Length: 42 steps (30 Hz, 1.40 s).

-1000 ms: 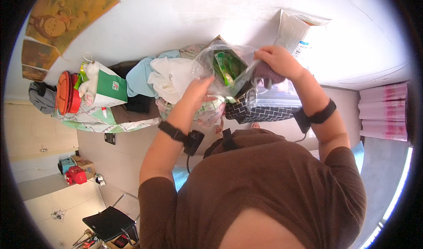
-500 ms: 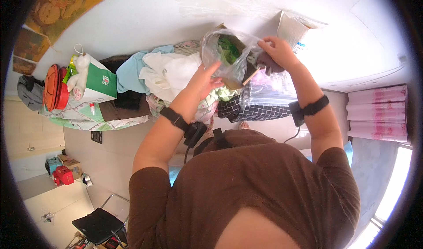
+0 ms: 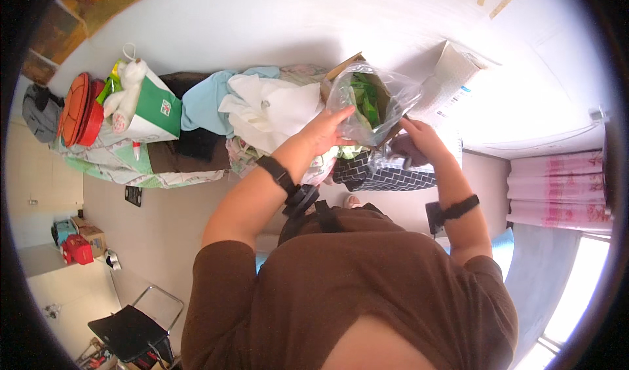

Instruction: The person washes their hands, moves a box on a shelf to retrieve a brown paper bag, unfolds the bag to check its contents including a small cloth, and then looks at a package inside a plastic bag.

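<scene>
A clear plastic bag (image 3: 401, 93) lines an open cardboard box (image 3: 344, 63), with green packets (image 3: 368, 98) inside it. My left hand (image 3: 325, 131) grips the near left side of the bag, thumb over the rim and the other fingers lower down. At the near right corner, my right hand (image 3: 424, 141) is closed on the bag's edge; its fingertips are partly hidden. Just beneath that hand is a soft grey-purple item (image 3: 407, 150), and I cannot make out its kind.
White cloth (image 3: 272, 111) and a light blue garment (image 3: 208, 98) lie left of the box. Farther left stand a green-and-white bag (image 3: 157, 108) with a white plush toy and a basketball-patterned bag (image 3: 75, 108). A white carton (image 3: 452, 82) leans by the wall; a black patterned bag (image 3: 380, 173) sits nearer.
My right hand has come down from the bag's raised far right edge to its near right corner. The bag's mouth now spreads wider over the box. The whole view has shifted slightly.
</scene>
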Tool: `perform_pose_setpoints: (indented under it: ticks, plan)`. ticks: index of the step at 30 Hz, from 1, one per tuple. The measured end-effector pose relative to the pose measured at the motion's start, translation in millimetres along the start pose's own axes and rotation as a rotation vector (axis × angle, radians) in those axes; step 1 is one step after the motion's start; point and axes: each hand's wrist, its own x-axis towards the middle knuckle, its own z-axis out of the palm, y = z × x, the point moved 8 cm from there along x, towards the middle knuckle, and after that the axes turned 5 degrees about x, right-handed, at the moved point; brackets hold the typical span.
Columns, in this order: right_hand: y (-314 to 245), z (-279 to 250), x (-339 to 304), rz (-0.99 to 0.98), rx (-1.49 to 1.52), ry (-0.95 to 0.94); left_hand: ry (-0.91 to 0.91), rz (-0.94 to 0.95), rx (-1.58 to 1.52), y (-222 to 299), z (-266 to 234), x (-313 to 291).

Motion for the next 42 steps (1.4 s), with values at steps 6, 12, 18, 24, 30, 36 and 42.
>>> perform_pose_setpoints:
  ticks: [6, 12, 18, 24, 30, 36, 42]
  plan:
    - [-44.3, -21.5, 42.0, -0.151, -0.267, 0.022, 0.069, 0.073, -0.007, 16.0, 1.0, -5.3]
    - [-86.5, -40.9, 84.2, -0.158, -0.183, -0.217, -0.043, 0.218, 0.020, 34.1, 28.8, -37.3]
    - [-11.9, -33.4, 155.5, -0.350, -0.555, -0.105, 0.239, 0.157, 0.144, 9.6, 6.3, -53.4]
    - [-73.5, -29.0, 100.9, -0.268, -0.458, -0.147, 0.427, 0.187, 0.036, -21.4, -54.9, -109.6]
    - [-97.6, -89.6, 57.3, -0.402, -0.363, 0.216, 0.637, 0.278, -0.069, -32.3, -80.0, -177.7]
    - [-161.0, -108.9, -43.6, -0.666, 0.729, -0.070, 0.561, 0.417, 0.009, -40.6, -49.8, -210.3]
    - [-211.4, 89.9, -126.8, -0.766, 0.446, -0.771, 0.217, 0.589, -0.166, -1.5, 43.1, -200.1]
